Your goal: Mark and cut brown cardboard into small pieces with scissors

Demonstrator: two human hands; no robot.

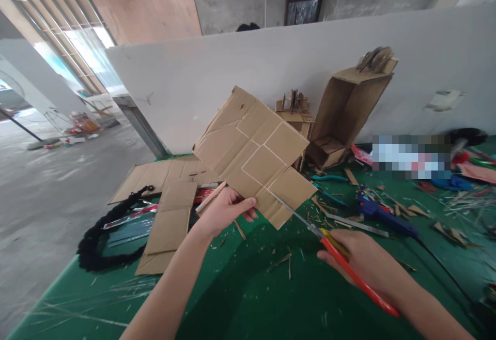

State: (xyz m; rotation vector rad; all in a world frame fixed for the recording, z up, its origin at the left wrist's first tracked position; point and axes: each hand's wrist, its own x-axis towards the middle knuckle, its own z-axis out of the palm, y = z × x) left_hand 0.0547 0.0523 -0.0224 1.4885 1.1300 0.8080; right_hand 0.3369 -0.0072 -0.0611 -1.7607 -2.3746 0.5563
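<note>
My left hand [228, 210] pinches the lower edge of a piece of cardboard [251, 133], thumb on top, and holds it tilted above the table. White lines forming rectangles are drawn on the cardboard, and creases run across it. In my right hand [362, 255] is a pair of scissors [329, 244] with a red handle and some yellow by the fingers. Its blades lie in the lower right part of the cardboard, along a cut between two flaps. How far the blades are apart is hard to see.
A green table [240, 288] carries cardboard scraps, a blue glue gun [383, 216], teal-handled pliers [331, 178] and a black fuzzy loop [91, 247]. More cardboard [172, 226] lies left. A cardboard structure [349, 107] stands behind, before a white partition [174, 81].
</note>
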